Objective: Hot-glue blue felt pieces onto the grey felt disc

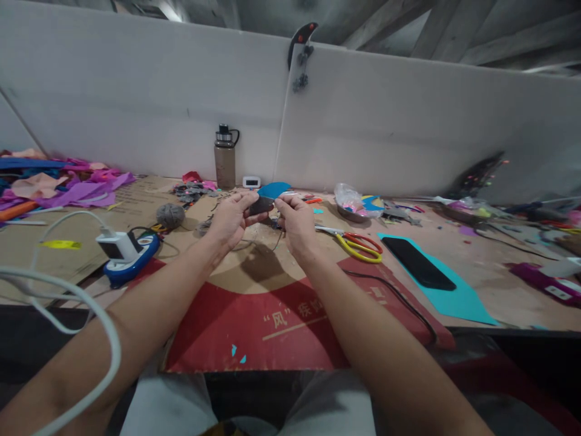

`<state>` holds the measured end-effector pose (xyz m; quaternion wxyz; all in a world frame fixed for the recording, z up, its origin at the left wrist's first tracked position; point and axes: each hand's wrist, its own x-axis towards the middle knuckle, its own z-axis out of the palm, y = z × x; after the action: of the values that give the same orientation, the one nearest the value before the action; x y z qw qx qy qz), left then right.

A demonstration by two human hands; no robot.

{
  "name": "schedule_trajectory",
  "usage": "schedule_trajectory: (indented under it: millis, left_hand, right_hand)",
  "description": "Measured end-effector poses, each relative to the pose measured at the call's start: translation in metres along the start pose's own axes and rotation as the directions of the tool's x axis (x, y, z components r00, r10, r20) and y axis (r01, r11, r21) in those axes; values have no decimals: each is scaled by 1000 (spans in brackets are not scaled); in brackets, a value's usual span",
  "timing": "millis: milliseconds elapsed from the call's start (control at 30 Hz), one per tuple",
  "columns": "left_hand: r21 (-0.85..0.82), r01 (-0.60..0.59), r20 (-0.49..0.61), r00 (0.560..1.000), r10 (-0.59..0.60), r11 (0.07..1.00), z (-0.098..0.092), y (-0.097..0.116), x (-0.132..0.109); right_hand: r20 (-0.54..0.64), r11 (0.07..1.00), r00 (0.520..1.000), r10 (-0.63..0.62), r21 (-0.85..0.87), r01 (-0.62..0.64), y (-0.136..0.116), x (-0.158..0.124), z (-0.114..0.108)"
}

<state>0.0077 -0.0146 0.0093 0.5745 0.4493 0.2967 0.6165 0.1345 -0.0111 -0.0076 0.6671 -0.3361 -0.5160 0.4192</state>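
My left hand (232,219) is closed on a small flat dark grey piece (260,206), perhaps felt, between thumb and fingers. From the other side, my right hand (297,223) pinches at the piece's right end; its fingertips partly hide what they grip. A thin dark strand hangs below the right fingers. Both hands are raised above a red and brown cardboard sheet (245,330). Just behind them shows a blue rounded piece (275,189). To the right of my right hand lie scissors (358,245) with red and yellow handles.
A grey yarn ball (170,215) and a blue power strip (131,260) with a white cable are at left. A bottle (226,163) stands by the white partition (408,127). At right, a black phone (417,262) rests on a turquoise sheet (474,310); a bowl (353,213) holds scraps.
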Motion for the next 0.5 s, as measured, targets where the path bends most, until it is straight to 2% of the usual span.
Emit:
schedule_trajectory:
  millis: [200,433,500]
  left_hand:
    - [-53,155,63,986,-151,986,-3,1,4]
    - [-88,132,180,977,-115,987,-4,0,2]
    - [-112,127,179,978,-106,986,-3,1,1]
  right_hand:
    - [70,993,995,71,92,-77,-6,-3,1]
    - [104,962,985,140,221,-160,-8,-1,-5]
    - [116,953,982,151,247,-175,-7,-1,-7]
